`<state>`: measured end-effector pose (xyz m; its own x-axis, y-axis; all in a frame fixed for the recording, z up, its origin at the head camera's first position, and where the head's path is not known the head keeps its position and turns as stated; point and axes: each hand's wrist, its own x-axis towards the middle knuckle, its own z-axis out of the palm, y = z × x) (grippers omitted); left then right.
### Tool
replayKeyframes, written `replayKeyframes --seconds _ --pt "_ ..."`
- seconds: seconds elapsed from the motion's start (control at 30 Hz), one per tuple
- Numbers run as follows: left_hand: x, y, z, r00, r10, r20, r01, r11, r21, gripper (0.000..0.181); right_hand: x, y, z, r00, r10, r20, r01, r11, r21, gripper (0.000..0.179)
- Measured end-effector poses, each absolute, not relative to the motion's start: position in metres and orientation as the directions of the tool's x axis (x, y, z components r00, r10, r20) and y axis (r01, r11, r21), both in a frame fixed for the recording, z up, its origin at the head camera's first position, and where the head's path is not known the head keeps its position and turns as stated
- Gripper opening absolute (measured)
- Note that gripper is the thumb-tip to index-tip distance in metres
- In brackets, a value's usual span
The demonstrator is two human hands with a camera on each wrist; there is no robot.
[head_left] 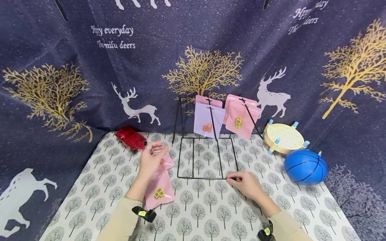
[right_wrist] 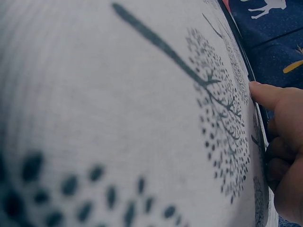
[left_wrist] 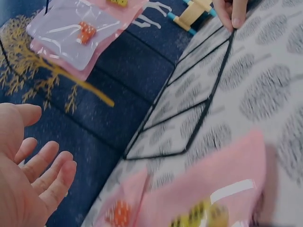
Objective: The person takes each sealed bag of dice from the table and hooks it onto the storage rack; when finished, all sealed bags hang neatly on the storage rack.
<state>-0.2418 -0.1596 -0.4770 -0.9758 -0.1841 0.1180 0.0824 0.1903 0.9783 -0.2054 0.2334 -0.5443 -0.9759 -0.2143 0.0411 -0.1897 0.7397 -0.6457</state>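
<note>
My right hand (head_left: pixel 248 184) pinches the front right corner of a black wire rack (head_left: pixel 202 178) between thumb and fingers. On the rack's slanting arms hang a lilac pouch (head_left: pixel 202 115) with orange dice, a pink pouch (head_left: pixel 248 122) with yellow dice, and more pink pouches behind them. My left hand (head_left: pixel 150 164) is raised left of the rack, fingers loosely bent; the left wrist view shows nothing in its palm. Below it lie a pink pouch (head_left: pixel 159 184) with yellow dice and another pink pouch (head_left: pixel 168 161) with orange dice, partly covered by the hand in the head view.
At the back left lies a red translucent item (head_left: pixel 129 138). A small pale yellow round stool (head_left: pixel 284 135) with blue-tipped legs stands back right, and a blue ball (head_left: pixel 306 167) sits just in front of it. A dark printed curtain (head_left: pixel 199 26) rises behind the table.
</note>
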Motion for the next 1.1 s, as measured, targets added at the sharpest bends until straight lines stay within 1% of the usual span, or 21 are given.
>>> replayKeyframes --seconds 0.2,0.43,0.6,0.8,0.97,1.1 --pt "-0.23 -0.186 -0.492 -0.968 -0.229 0.099 0.046 0.227 0.973 0.036 -0.205 0.233 -0.545 -0.975 -0.218 0.046 -0.195 0.738 -0.646 0.012" --pt "-0.223 -0.211 -0.504 -0.962 -0.272 0.018 -0.052 0.247 0.968 0.043 -0.205 0.234 -0.545 -0.973 -0.221 0.071 -0.214 0.734 -0.644 0.012" --pt "-0.222 -0.224 -0.51 -0.961 -0.268 -0.073 -0.134 0.217 0.967 0.047 -0.205 0.234 -0.546 -0.974 -0.218 0.067 -0.209 0.732 -0.648 0.011" --pt "-0.223 -0.231 -0.517 -0.96 -0.239 -0.145 -0.199 0.218 0.956 0.047 -0.205 0.234 -0.546 -0.972 -0.223 0.072 -0.215 0.73 -0.648 0.011" --pt "-0.223 -0.232 -0.519 -0.958 -0.232 -0.169 -0.233 0.283 0.931 0.049 -0.206 0.234 -0.545 -0.971 -0.228 0.072 -0.219 0.729 -0.648 0.011" --pt "-0.226 -0.23 -0.519 -0.961 -0.24 -0.133 -0.22 0.384 0.897 0.052 -0.205 0.234 -0.545 -0.97 -0.23 0.073 -0.222 0.73 -0.646 0.01"
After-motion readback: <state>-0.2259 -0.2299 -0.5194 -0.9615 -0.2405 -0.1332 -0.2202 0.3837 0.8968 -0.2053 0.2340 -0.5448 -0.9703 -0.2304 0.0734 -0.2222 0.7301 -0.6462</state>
